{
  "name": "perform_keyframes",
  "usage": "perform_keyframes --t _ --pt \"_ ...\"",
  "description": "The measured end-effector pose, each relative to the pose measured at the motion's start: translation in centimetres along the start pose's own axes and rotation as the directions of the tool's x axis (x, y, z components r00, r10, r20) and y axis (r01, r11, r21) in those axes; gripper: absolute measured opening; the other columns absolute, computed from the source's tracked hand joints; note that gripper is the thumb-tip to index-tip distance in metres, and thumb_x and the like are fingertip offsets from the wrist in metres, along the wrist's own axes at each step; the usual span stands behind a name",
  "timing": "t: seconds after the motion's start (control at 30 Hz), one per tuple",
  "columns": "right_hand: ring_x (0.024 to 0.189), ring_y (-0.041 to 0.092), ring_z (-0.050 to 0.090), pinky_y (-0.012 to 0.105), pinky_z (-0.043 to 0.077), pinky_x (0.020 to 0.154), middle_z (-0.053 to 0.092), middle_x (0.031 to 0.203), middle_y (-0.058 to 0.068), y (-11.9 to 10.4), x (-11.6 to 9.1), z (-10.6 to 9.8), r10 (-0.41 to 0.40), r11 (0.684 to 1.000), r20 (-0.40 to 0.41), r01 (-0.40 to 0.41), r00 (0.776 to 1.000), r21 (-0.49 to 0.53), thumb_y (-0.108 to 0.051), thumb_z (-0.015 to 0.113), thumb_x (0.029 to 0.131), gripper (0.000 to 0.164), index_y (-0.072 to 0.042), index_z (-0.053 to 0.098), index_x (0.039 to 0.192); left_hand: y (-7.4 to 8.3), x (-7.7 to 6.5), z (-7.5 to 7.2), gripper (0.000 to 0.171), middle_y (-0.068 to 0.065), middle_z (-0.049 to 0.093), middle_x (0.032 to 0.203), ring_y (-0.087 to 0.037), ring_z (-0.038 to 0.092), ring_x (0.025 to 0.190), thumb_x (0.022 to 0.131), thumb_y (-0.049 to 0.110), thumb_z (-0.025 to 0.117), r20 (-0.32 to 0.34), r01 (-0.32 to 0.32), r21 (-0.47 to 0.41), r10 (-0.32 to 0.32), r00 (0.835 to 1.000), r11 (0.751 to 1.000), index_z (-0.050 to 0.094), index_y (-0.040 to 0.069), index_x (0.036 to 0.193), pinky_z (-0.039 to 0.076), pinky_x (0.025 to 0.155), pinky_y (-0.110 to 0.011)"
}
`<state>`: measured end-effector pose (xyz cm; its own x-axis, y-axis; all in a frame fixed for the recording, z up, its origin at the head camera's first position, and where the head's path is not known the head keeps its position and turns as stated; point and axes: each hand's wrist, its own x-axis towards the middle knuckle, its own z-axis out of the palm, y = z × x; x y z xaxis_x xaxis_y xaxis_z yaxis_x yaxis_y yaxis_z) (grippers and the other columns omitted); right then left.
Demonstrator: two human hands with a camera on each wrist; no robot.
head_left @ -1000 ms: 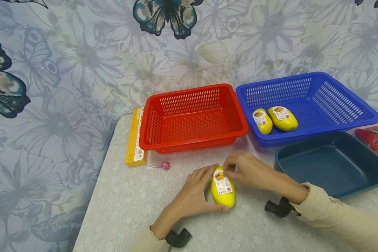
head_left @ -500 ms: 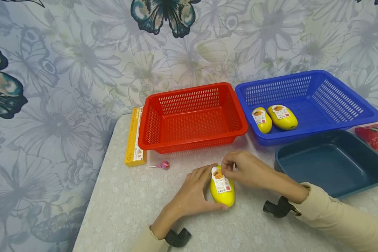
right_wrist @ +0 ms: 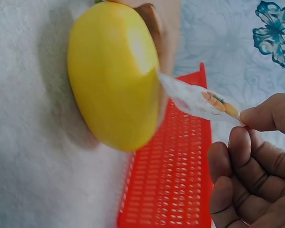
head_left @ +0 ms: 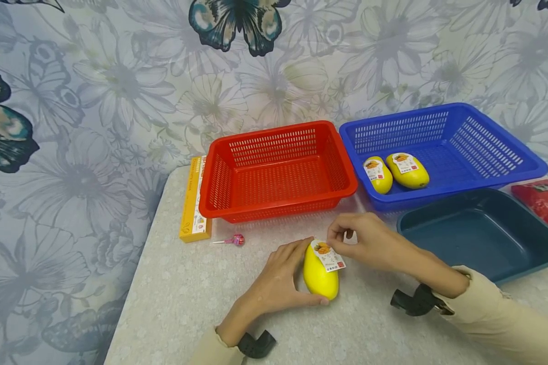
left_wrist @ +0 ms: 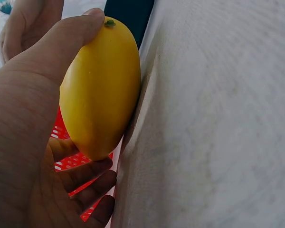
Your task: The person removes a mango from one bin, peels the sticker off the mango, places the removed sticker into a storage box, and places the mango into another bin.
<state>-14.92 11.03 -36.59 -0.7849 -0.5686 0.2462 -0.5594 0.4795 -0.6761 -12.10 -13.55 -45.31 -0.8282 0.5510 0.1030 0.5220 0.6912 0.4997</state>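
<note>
Mango (head_left: 318, 285) lies on the table (head_left: 178, 299), just right of the left hand (head_left: 278, 281) and within its span; long axis runs away from the person, the near end slanting slightly right. The left hand is the nearer, in contact: thumb at the near, stemmed end, fingers about the far end, grasping the mango. The right hand (head_left: 370, 239) is just beside the mango, to its right and toward its far end; thumb and fingertip pinch the label (head_left: 330, 256) by one edge. Seen close from that side, the label bridges from pinch to mango, its other edge meeting the skin; how firmly it sticks I cannot tell. Mango: smooth, glossy yellow, a plain oval, green stem nub (left_wrist: 109, 23) by the left thumb. Label: white, fruit picture at one end, small red square at the other, askew, one corner overhanging the mango's right side. Surroundings: beyond the left hand, lollipop (head_left: 239, 240), then yellow box (head_left: 192, 208); beyond both hands, red basket (head_left: 278, 206); beyond and right of the right hand, blue basket (head_left: 466, 165) containing a left labelled mango (head_left: 383, 183) and a right labelled mango (head_left: 413, 177); right of the right hand, dark tub (head_left: 479, 243), packet (head_left: 541, 200) past it.
</note>
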Motion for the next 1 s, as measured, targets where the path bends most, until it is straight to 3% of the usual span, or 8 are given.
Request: perform_keyframes --t 0.37,0.7,1.0 --pt "0.079 0.006 0.055 0.023 0.05 0.071 0.058 0.08 -0.02 0.4 -2.3 -3.6 -0.069 0.991 -0.114 0.054 0.991 -0.126 -0.006 0.077 0.086 0.019 -0.023 0.068 0.089 0.1 0.1 -0.1 0.117 0.006 0.037 0.153 -0.015 0.034 0.139 0.068 0.081 0.071 -0.008 -0.015 0.015 0.015 1.0 1.0 0.025 0.023 0.159 0.032 0.11 -0.046" --pt "0.078 0.003 0.056 0.015 0.047 0.07 0.059 0.081 -0.02 1.3 -4.2 -6.8 -0.099 0.966 -0.208 0.044 0.973 -0.255 -0.004 0.082 0.081 0.028 -0.025 0.067 0.089 0.2 -0.2 -0.2 0.116 0.006 0.035 0.154 -0.015 0.033 0.14 0.068 0.08 0.072 0.001 0.014 -0.014 -0.014 1.0 1.0 0.024 0.025 0.159 0.03 0.112 -0.047" --pt "0.07 0.004 0.055 0.018 0.045 0.057 0.063 0.08 -0.016 2.8 -6.3 -9.3 -0.004 0.952 -0.278 -0.082 0.961 -0.296 -0.01 0.078 0.087 0.015 -0.024 0.072 0.091 0.2 -0.1 -0.1 0.116 0.007 0.034 0.154 -0.016 0.032 0.14 0.068 0.081 0.07 0.009 0.022 -0.044 -0.022 1.0 0.999 0.024 0.027 0.159 0.03 0.112 -0.048"
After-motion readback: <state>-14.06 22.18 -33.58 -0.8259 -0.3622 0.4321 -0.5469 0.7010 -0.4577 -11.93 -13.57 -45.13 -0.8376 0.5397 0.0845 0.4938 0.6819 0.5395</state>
